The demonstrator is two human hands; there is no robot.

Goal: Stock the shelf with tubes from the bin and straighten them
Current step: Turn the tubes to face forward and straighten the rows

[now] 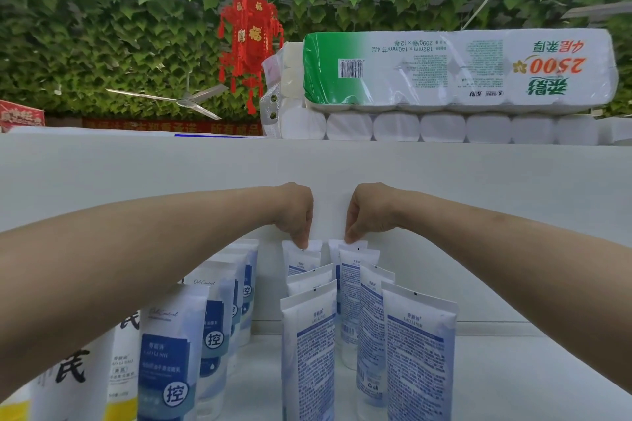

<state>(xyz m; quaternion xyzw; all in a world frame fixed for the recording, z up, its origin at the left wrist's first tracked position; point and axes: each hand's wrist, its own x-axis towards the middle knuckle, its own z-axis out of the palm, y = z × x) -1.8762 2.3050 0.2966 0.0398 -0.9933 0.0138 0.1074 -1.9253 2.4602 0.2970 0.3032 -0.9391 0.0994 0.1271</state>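
Front white-and-blue plastic tubes (309, 352) cut off at bottom edge, rear tubes' (301, 258) lower halves hidden behind them, white black-lettered tube (73, 369) partly behind left forearm (119, 249), red carton (20, 114) clipped at left edge

the single head view looks forward from close before the shelf (307, 164), tilted slightly upward.

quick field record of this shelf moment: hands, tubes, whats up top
left hand: pinches top of left rear tube
right hand: pinches top of right rear tube
white tubes: two upright rows, fine-print sides toward camera
blue-label tubes: row to the left, fronts showing
up top: toilet paper pack
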